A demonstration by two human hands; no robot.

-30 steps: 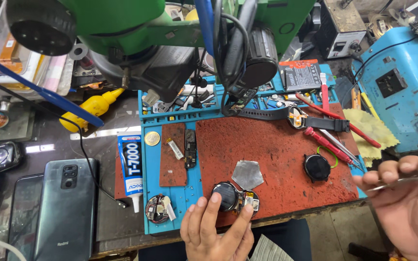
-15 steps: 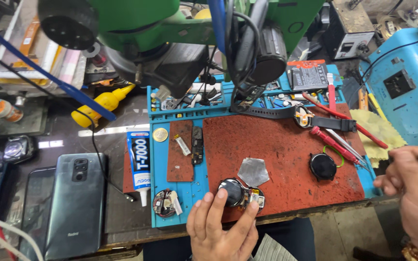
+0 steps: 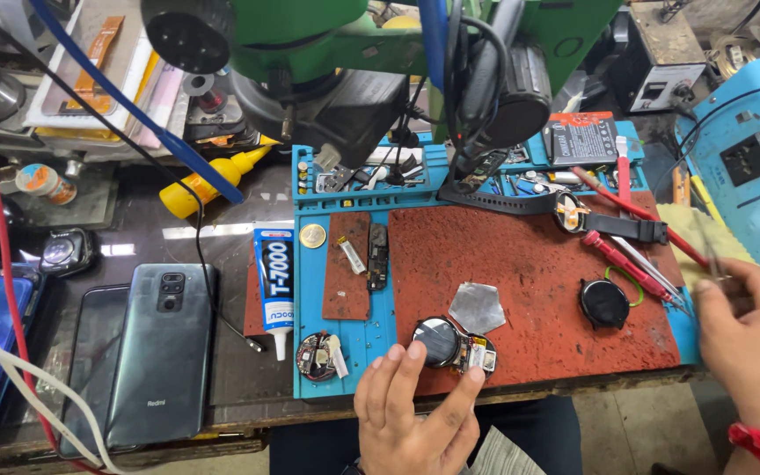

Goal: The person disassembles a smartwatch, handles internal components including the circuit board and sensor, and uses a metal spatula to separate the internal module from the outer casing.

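Head view, left to right. Grey smartphone (image 3: pixel 162 352) face down on dark bench at far left, second dark phone (image 3: pixel 90 369) beside it. White adhesive tube (image 3: pixel 274 286) lying just left of blue mat (image 3: pixel 314 308), nozzle toward near edge. Small round circuit module (image 3: pixel 317 355) on blue mat, near front edge. Left hand (image 3: pixel 415 413) palm down at near edge of red work mat (image 3: pixel 529 290), fingers spread fairly wide, holding nothing; index fingertip touching opened smartwatch body (image 3: pixel 443 341), thumb just below its exposed board. Grey pentagonal foil piece (image 3: pixel 477 306) just beyond watch. Round black watch back (image 3: pixel 604 303) farther right, well apart from left hand. Red-handled screwdrivers (image 3: pixel 626 259) along mat's right edge. Right hand (image 3: pixel 754 343) off mat at right edge of frame, fingers pinched narrow on thin metal tweezers (image 3: pixel 707 251), tips pointing up and away.

Risk, as judged: watch body sits close to front edge, pinned by one fingertip only; slip or push could slide it off mat or stress exposed board. Tweezers swinging in could knock screwdrivers or watch back.
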